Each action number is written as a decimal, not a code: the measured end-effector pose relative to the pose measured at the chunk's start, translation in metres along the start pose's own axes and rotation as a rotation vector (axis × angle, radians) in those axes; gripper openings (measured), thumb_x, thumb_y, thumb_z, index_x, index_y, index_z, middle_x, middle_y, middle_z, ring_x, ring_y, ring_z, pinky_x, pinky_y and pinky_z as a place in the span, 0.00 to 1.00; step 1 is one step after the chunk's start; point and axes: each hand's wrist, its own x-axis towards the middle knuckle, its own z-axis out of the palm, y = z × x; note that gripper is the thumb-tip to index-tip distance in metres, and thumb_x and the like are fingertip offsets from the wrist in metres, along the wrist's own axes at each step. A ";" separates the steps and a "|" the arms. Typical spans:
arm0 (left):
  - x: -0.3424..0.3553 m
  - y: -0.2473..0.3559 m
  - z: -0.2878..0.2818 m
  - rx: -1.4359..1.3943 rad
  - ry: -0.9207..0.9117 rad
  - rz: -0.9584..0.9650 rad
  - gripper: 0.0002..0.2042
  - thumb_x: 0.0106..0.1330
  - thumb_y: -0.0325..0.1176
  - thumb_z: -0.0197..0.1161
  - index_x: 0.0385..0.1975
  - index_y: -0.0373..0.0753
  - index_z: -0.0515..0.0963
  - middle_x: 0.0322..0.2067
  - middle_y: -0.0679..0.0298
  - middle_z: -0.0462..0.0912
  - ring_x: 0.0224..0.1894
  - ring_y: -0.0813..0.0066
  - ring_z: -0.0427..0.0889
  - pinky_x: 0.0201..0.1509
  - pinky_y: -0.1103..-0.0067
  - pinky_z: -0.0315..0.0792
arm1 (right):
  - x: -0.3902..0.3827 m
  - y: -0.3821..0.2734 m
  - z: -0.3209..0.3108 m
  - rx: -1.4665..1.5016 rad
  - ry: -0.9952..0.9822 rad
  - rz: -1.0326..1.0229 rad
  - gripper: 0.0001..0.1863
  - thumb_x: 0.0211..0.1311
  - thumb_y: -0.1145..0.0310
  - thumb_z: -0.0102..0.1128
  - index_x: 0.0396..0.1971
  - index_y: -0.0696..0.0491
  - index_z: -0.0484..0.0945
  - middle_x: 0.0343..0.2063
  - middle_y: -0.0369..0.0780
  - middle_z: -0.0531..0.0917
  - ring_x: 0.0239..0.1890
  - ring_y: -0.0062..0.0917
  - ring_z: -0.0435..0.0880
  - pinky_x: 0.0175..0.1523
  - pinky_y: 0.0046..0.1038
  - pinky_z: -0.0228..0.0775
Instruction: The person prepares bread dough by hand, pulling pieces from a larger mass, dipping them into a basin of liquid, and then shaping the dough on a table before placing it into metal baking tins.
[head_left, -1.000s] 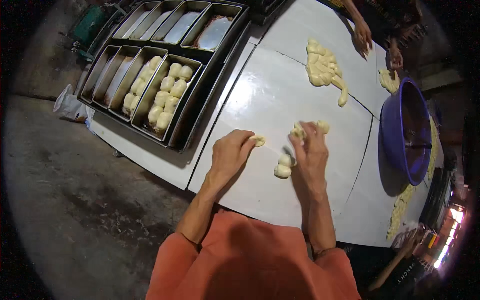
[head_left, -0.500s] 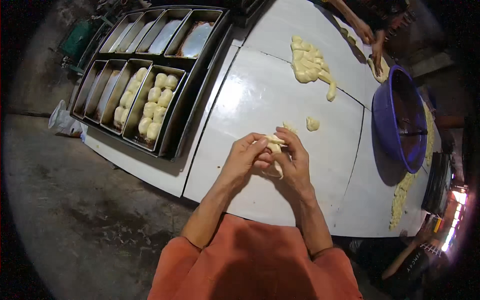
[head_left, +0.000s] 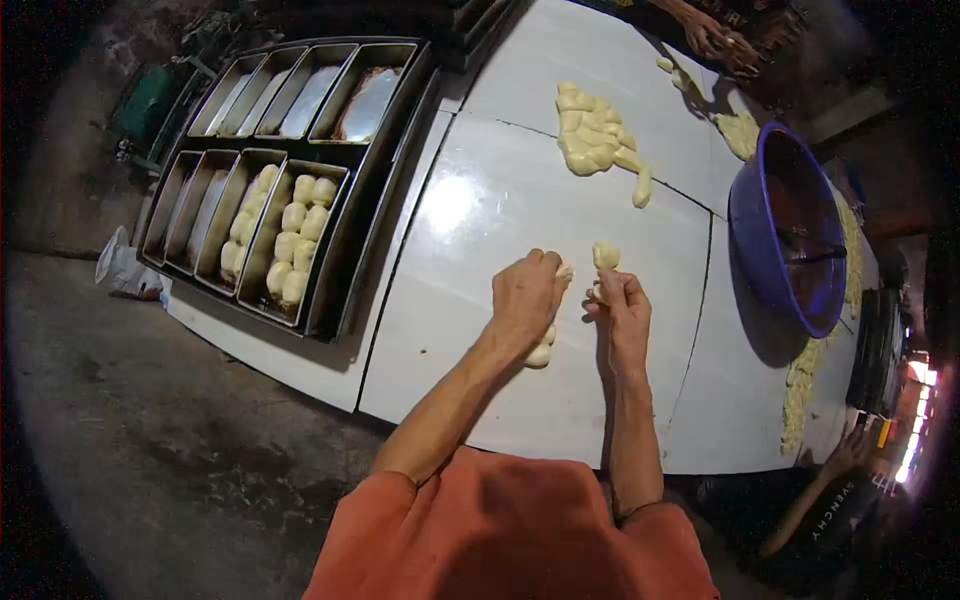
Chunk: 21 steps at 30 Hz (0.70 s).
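Note:
My left hand (head_left: 527,298) is palm down over the white table with curled fingers, and a small piece of dough (head_left: 565,275) shows at its fingertips. Beside it, my right hand (head_left: 624,305) pinches at a pale dough lump (head_left: 605,256), with a further bit of dough between its lower fingers. Partly covered by my left wrist, smooth dough balls (head_left: 540,351) rest on the table. Farther off lies a large pile of cut dough pieces (head_left: 592,130), with one strip trailing toward me.
On the left stands a rack of metal loaf pans (head_left: 340,205); two pans hold rows of dough balls (head_left: 300,235). A purple basin (head_left: 765,240) stands at right, near long dough strips (head_left: 800,390). Another person's hands (head_left: 725,45) are at the far edge; a second person (head_left: 825,510) is lower right.
My hands have moved apart from the dough they held together. The right has reached the lump lying farther off, and the left has turned palm down. The other person's hands have lifted off their dough.

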 end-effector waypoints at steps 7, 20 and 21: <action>-0.015 -0.012 -0.031 -0.560 -0.165 -0.150 0.16 0.63 0.39 0.63 0.44 0.35 0.85 0.32 0.53 0.86 0.33 0.62 0.85 0.40 0.71 0.76 | -0.004 -0.020 0.017 -0.069 -0.126 0.042 0.24 0.69 0.60 0.63 0.57 0.58 0.71 0.42 0.37 0.78 0.38 0.17 0.76 0.40 0.20 0.70; -0.034 -0.035 -0.044 -0.977 -0.179 -0.266 0.17 0.64 0.36 0.69 0.48 0.32 0.80 0.40 0.61 0.82 0.38 0.77 0.80 0.39 0.80 0.74 | -0.011 -0.021 0.040 0.137 -0.354 0.287 0.11 0.67 0.62 0.66 0.42 0.51 0.77 0.29 0.33 0.79 0.27 0.15 0.76 0.32 0.19 0.69; -0.035 -0.033 -0.046 -1.049 -0.197 -0.267 0.19 0.64 0.34 0.69 0.52 0.32 0.77 0.44 0.61 0.81 0.42 0.77 0.80 0.43 0.81 0.74 | -0.014 -0.025 0.043 0.179 -0.368 0.268 0.11 0.66 0.64 0.67 0.43 0.52 0.77 0.31 0.33 0.80 0.29 0.16 0.78 0.34 0.20 0.71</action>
